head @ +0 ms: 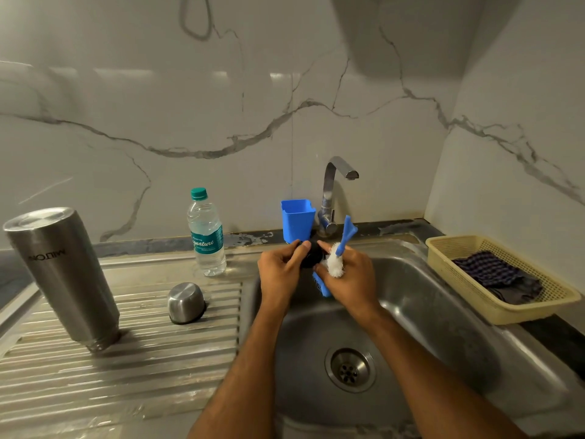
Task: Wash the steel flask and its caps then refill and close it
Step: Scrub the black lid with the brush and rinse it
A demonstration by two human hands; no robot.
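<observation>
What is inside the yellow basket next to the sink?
A crumpled dark checked cloth lies in the yellow basket. Whatever might be under the cloth is covered, so I cannot tell.

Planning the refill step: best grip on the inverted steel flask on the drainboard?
Wrap the fingers round the mid-body of the steel flask, coming from its right side, which faces the hands. It stands mouth-down and leans, base uppermost, so the smooth cylindrical wall is the only broad hold; the drainboard hides the mouth.
</observation>
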